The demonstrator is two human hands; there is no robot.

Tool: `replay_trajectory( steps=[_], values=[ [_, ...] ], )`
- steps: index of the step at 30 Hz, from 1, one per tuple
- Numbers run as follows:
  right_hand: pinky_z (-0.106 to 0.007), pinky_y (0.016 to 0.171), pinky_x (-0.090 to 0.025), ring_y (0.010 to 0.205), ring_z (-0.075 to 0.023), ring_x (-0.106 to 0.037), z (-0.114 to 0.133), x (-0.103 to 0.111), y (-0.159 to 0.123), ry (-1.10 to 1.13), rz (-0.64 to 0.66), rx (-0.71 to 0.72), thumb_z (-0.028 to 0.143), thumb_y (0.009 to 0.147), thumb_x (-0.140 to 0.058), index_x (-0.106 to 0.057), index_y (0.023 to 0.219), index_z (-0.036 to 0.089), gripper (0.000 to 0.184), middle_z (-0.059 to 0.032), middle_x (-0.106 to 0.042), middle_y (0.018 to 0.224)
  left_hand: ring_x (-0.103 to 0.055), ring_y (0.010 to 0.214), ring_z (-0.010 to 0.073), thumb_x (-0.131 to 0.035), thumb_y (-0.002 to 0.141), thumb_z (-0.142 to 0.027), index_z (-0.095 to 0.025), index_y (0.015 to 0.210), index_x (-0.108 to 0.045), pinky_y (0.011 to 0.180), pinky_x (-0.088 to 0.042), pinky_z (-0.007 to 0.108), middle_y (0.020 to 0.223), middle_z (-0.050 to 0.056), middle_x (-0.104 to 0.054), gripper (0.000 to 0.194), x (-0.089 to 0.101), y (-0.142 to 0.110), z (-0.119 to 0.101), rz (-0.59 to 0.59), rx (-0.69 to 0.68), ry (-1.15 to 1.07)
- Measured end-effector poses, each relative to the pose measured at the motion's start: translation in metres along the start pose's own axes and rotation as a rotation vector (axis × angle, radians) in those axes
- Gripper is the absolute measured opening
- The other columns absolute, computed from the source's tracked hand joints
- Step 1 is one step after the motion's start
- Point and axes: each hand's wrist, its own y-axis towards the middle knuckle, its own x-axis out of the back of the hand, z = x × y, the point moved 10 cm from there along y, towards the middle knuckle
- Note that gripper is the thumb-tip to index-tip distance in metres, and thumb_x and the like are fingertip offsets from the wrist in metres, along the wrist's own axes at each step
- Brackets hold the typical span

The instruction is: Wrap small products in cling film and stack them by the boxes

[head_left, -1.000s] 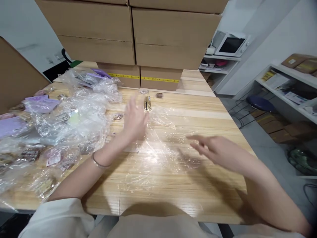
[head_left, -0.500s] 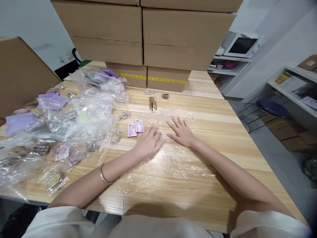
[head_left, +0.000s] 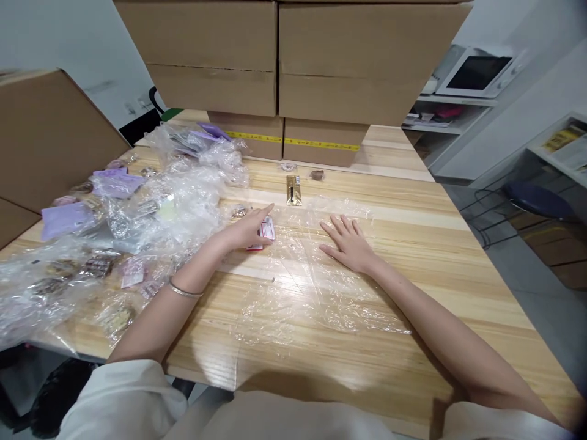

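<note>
Fingers spread, my right hand (head_left: 349,245) lies flat on a clear plastic sheet (head_left: 305,293) stretched over the wooden table. My left hand (head_left: 247,232) is over two small red-and-white packets (head_left: 267,228), its thumb and fingers apart; it partly covers them, and I cannot see a grip on either one. A gold sachet (head_left: 294,190) lies just beyond the sheet's far edge. Behind the left hand sits a small clear-wrapped piece (head_left: 239,211).
A heap of clear plastic bags (head_left: 183,201) with purple cards and wrapped pieces covers the table's left side. Stacked cardboard boxes (head_left: 367,67) rise at the back. A brown wrapped piece (head_left: 317,175) lies near them. A microwave (head_left: 479,72) and a stool (head_left: 536,200) stand right.
My right hand came down onto the plastic sheet and stayed flat there. My left hand moved from the sheet leftward and back, over the red-and-white packets. The view turned slightly left.
</note>
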Motion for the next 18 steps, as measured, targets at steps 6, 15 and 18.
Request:
replay_trajectory(
  steps=[6, 15, 18],
  values=[
    [-0.057, 0.120, -0.009, 0.151, -0.0351, -0.008, -0.001, 0.000, 0.000, 0.003, 0.000, -0.007, 0.072, 0.093, -0.024, -0.030, 0.155, 0.025, 0.078, -0.0094, -0.018, 0.164, -0.050, 0.131, 0.0339, -0.083, 0.052, -0.027, -0.021, 0.111, -0.066, 0.108, -0.036, 0.036, 0.128, 0.013, -0.063, 0.061, 0.025, -0.014, 0.001, 0.066, 0.047, 0.137],
    [-0.060, 0.120, -0.007, 0.150, -0.0359, -0.010, 0.000, 0.008, -0.001, 0.022, -0.041, -0.015, 0.069, 0.094, -0.031, -0.032, 0.153, 0.024, 0.075, -0.0100, -0.024, 0.162, -0.059, 0.105, 0.0377, -0.081, 0.052, -0.040, -0.023, 0.114, -0.065, 0.095, -0.042, 0.043, 0.102, 0.012, -0.064, 0.066, 0.002, -0.020, -0.004, 0.124, 0.023, 0.523],
    [-0.064, 0.119, -0.010, 0.147, -0.0362, -0.023, 0.010, 0.046, -0.008, 0.137, -0.236, -0.059, 0.060, 0.095, -0.039, -0.044, 0.145, 0.020, 0.063, -0.0140, -0.042, 0.152, -0.055, 0.111, 0.0411, -0.082, 0.054, -0.043, -0.020, 0.126, -0.060, 0.098, -0.039, 0.046, 0.110, 0.014, -0.061, 0.079, 0.001, -0.027, -0.035, 0.038, -0.031, 0.505]
  ],
)
